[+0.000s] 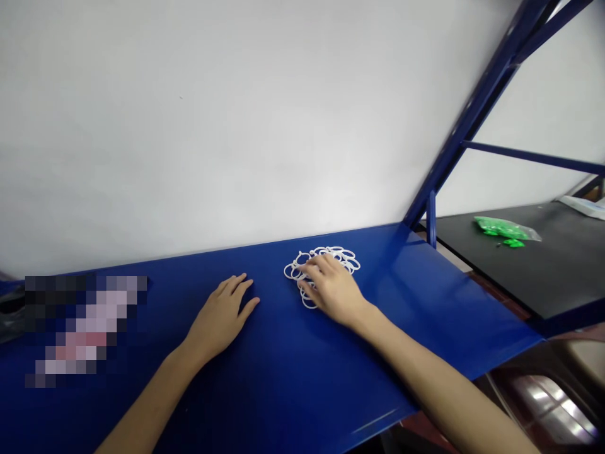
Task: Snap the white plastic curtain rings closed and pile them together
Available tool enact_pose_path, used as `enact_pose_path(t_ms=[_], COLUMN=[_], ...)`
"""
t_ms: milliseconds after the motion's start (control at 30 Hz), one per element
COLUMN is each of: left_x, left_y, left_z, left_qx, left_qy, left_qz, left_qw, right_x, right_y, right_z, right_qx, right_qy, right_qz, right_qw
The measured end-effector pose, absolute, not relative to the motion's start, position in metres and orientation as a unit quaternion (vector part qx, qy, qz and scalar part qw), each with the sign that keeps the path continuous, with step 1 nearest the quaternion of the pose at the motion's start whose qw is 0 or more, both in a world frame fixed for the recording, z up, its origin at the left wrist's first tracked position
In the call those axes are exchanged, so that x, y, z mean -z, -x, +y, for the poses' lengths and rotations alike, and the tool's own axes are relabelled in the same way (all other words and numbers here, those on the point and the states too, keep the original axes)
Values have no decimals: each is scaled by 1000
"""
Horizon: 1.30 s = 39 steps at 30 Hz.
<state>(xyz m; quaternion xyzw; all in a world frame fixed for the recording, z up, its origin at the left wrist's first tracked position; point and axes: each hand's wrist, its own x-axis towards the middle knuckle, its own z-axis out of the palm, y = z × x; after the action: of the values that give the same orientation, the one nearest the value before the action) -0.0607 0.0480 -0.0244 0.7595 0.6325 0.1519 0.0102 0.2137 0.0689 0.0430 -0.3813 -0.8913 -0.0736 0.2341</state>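
A loose pile of thin white rings [348, 258], some with a small knob on the rim that makes them look like curtain rings, lies on the blue tabletop [293, 372]. Over the near side of this pile is my right hand [336, 291], its fingers apart and curved down among the rings. The palm and fingers hide part of the pile, and no ring shows lifted. To the left of the rings, my left hand [221, 318] rests on the table with spread fingers and holds nothing.
Toward the left end lie a blurred-out pinkish item [92, 328] and a dark bag [12, 315]. A white wall [236, 126] backs the table. Blue metal framing [466, 120] rises at right; beyond it, a black table [534, 277] bears a clear bag of green pieces [503, 228].
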Motion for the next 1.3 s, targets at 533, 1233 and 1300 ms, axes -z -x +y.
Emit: enact_pose_path(t_ms=[533,1233,1300], left_x=[28,27,27], left_y=[58,58,58], left_z=[47,46,46], left_qx=[-168,-159,-162], left_qy=[-768,-770,-770], left_qz=[617,618,617], left_qw=[-29,-28,-27], right_x=[-19,-19,-23], right_y=[-190,-188,-190], right_z=[33,32,39], right_qx=[-89,-86,-82], right_qy=[229,223,221], right_qz=[-962,-963,-961], right_qw=[122,127,146])
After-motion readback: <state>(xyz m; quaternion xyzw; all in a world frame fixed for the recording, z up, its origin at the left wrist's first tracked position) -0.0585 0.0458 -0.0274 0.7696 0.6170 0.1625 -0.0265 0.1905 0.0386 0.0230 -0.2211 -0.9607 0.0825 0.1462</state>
